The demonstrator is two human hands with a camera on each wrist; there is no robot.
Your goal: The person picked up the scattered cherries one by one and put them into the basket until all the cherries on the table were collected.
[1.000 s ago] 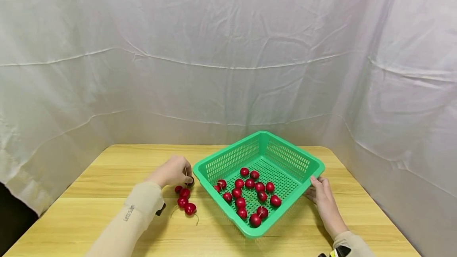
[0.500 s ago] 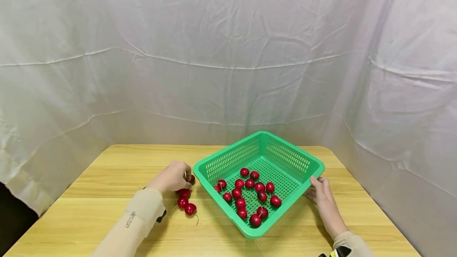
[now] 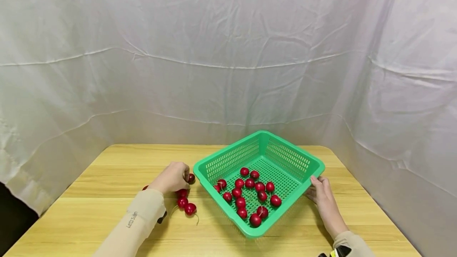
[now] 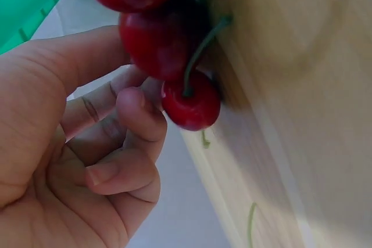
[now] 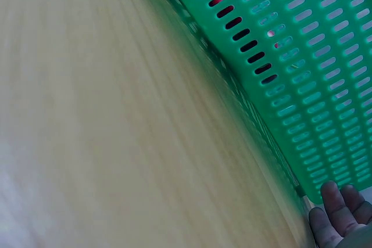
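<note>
My left hand is at a cluster of red cherries left of the basket. A dark red cherry is at its fingertips. In the left wrist view, several cherries line up across the thumb and curled fingers; the thumb tip is hidden behind one. More cherries with thin stems lie on the table just below the hand. My right hand grips the green plastic basket at its right corner, thumb on the rim, fingers beneath. Several cherries lie inside the basket.
The pale wooden table carries everything. One cherry shows partly beside the left wrist. White cloth hangs behind the table and along its sides. The basket's slotted wall fills the upper right of the right wrist view.
My left hand has lowered slightly toward the cherries. A cherry now shows left of the left wrist, and the one near the fingertips has shifted slightly. The right hand and basket have stayed put.
</note>
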